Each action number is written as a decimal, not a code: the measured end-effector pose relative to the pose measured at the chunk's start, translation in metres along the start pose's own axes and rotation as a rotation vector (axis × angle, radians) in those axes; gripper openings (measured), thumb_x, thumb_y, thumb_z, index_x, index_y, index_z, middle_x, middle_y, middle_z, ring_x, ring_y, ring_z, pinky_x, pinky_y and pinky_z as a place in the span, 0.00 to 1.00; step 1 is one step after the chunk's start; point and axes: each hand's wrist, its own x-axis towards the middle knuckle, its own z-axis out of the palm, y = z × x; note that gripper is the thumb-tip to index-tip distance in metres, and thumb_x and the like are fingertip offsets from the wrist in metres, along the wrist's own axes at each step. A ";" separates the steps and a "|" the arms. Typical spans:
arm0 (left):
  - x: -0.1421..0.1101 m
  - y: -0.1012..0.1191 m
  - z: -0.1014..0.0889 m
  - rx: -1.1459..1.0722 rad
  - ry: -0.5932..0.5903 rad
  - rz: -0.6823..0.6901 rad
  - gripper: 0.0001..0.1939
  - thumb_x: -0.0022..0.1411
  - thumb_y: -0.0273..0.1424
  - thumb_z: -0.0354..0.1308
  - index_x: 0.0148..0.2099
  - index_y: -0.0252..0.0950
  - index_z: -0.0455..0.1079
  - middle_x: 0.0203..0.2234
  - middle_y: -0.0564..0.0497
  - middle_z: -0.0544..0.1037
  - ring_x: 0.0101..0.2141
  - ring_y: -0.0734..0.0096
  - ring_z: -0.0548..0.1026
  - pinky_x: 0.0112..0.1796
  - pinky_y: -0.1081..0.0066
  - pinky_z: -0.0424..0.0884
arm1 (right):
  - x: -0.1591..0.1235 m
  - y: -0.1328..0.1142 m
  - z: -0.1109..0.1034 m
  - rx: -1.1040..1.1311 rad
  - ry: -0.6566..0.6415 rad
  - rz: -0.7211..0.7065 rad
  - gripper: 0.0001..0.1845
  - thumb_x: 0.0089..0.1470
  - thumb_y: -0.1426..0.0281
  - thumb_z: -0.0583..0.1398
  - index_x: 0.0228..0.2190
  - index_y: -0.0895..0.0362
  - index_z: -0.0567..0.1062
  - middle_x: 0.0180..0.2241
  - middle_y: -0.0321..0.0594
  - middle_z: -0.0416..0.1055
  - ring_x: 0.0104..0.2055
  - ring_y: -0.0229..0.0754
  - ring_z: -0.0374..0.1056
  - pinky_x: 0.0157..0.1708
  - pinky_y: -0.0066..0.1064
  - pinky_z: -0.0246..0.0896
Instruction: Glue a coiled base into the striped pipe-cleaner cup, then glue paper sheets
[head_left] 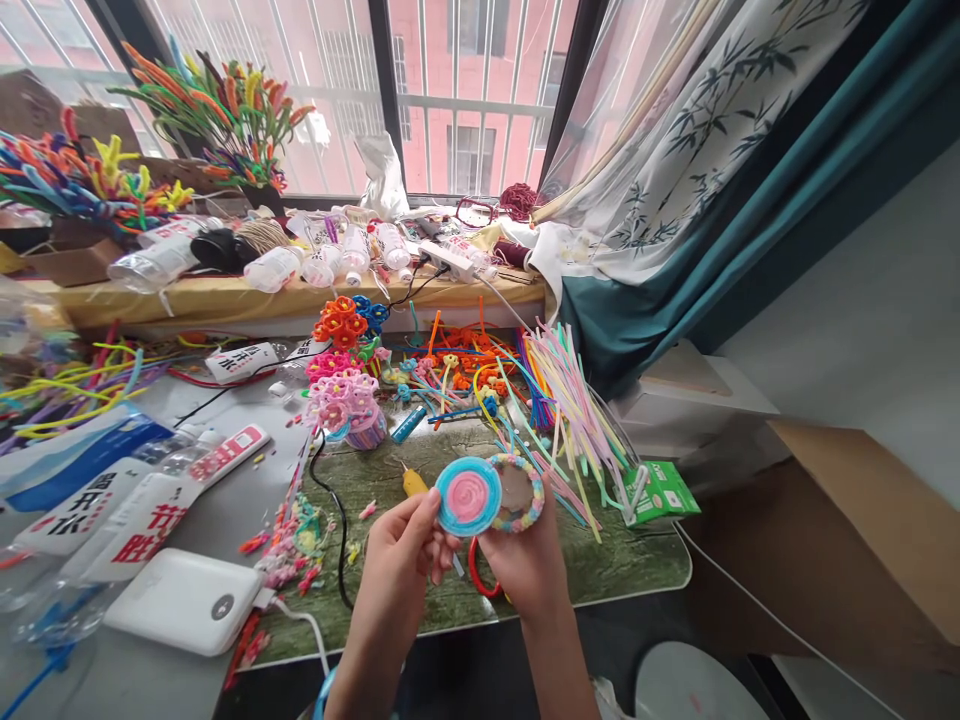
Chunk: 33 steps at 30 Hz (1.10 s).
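Note:
My left hand (405, 560) pinches a round spiral disc (468, 496) of blue and pink pipe cleaner by its lower left edge. My right hand (525, 560) holds a round ring (519, 493) edged with pastel pipe cleaner, its middle dark, right beside the disc and partly behind it. Both hands hover over the near edge of a green mat (615, 560). A red loop (480, 575) lies on the mat under my right hand.
Loose pipe cleaners (570, 410) fan out on the mat's right. Pink and orange flowers (341, 385) stand behind. A white power bank (184, 600), plastic bottles (112, 510), a yellow-handled tool (414, 482) and a green packet (660, 490) lie around. A cardboard box (847, 520) is at the right.

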 end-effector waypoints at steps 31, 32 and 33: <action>-0.019 0.005 0.005 0.249 -0.146 0.188 0.19 0.60 0.46 0.62 0.27 0.34 0.72 0.16 0.55 0.69 0.19 0.77 0.67 0.22 0.77 0.62 | -0.019 -0.044 -0.002 -0.431 -0.011 -0.277 0.42 0.41 0.80 0.65 0.57 0.49 0.64 0.57 0.44 0.66 0.60 0.53 0.64 0.57 0.43 0.64; -0.021 0.007 0.006 0.286 -0.142 0.213 0.19 0.61 0.45 0.61 0.28 0.34 0.72 0.16 0.55 0.70 0.20 0.76 0.67 0.22 0.77 0.62 | -0.021 -0.048 -0.001 -0.493 -0.022 -0.300 0.41 0.41 0.80 0.65 0.57 0.49 0.64 0.57 0.44 0.67 0.60 0.53 0.64 0.58 0.43 0.64; -0.023 0.009 0.007 0.320 -0.138 0.235 0.18 0.61 0.45 0.61 0.29 0.34 0.72 0.17 0.55 0.70 0.21 0.76 0.67 0.23 0.76 0.63 | -0.024 -0.052 -0.001 -0.551 -0.029 -0.328 0.40 0.43 0.80 0.64 0.57 0.49 0.65 0.57 0.44 0.67 0.60 0.53 0.64 0.58 0.44 0.64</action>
